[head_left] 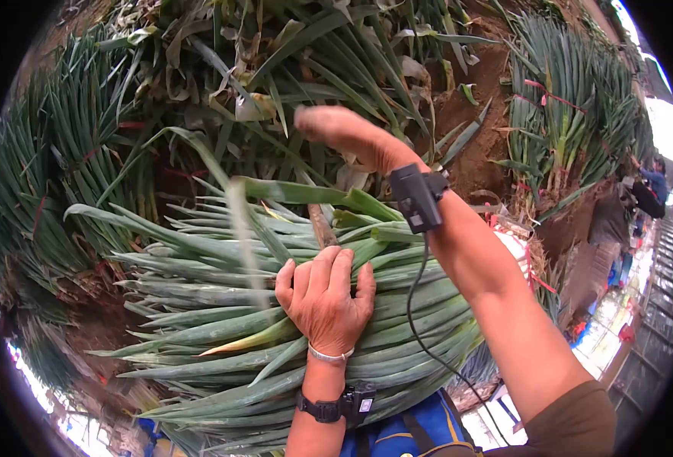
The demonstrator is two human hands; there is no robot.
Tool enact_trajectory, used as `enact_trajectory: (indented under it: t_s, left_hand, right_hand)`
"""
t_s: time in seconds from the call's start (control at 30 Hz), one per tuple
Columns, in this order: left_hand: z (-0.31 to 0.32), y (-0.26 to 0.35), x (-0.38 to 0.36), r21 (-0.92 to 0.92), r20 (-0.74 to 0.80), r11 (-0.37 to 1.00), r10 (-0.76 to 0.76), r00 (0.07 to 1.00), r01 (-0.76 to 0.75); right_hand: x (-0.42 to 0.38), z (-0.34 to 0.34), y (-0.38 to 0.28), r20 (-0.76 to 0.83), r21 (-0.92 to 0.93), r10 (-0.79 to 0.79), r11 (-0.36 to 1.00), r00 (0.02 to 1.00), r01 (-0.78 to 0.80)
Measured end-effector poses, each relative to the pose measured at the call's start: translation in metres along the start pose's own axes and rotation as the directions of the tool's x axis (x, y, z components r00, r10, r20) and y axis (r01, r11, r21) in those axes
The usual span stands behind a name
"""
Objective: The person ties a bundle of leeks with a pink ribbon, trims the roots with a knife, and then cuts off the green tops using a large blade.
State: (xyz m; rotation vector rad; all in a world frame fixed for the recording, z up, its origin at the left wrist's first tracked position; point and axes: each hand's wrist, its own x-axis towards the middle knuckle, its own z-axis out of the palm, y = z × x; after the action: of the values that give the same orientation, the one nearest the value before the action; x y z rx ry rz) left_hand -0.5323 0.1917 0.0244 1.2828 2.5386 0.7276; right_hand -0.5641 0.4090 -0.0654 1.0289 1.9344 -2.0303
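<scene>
A large bundle of long green onions lies crosswise in front of me, leaf tips toward the left. My left hand is palm down on the bundle, fingers curled over some leaves, thumb to the right. A brown stick-like piece reaches up from its fingertips; whether the hand grips it is unclear. Above the bundle, my right hand is raised and bent at the wrist, its fingers blurred and pointing left. Below it, a folded green leaf and a motion-blurred leaf show; neither visibly touches that hand.
Tied onion bundles stand at the left and right. Loose, partly withered leaves heap up behind, beside brown soil. A cable hangs from the right wrist device. A person in blue is far right.
</scene>
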Motion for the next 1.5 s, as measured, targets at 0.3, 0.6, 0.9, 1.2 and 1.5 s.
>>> enact_trajectory:
  t_s: [0.3,0.6,0.9,1.2,1.5]
  left_hand:
    - [0.0,-0.001,-0.002,0.004,0.017,1.0,-0.013,1.0,0.013]
    - [0.002,-0.001,0.0,0.029,0.03,1.0,-0.01,1.0,0.009]
    - [0.003,-0.003,-0.001,0.079,0.062,0.997,-0.003,0.998,-0.002]
    - [0.002,0.004,-0.001,0.117,0.055,0.993,-0.006,0.998,0.0]
    - [0.012,-0.014,-0.017,-0.085,-0.129,0.996,-0.014,0.992,0.003]
  right_hand:
    - [-0.054,0.018,0.117,0.205,-0.532,0.175,0.846,0.963,-0.04]
    - [-0.002,-0.007,0.014,-0.139,0.561,0.146,0.827,0.979,-0.044]
    - [-0.072,-0.035,0.15,0.264,-0.2,0.286,0.951,0.921,-0.237]
    - [-0.098,0.047,0.064,0.3,-0.297,-0.215,0.905,0.93,0.305]
    - [-0.117,0.07,0.025,0.166,-0.245,-0.275,0.919,0.947,0.31]
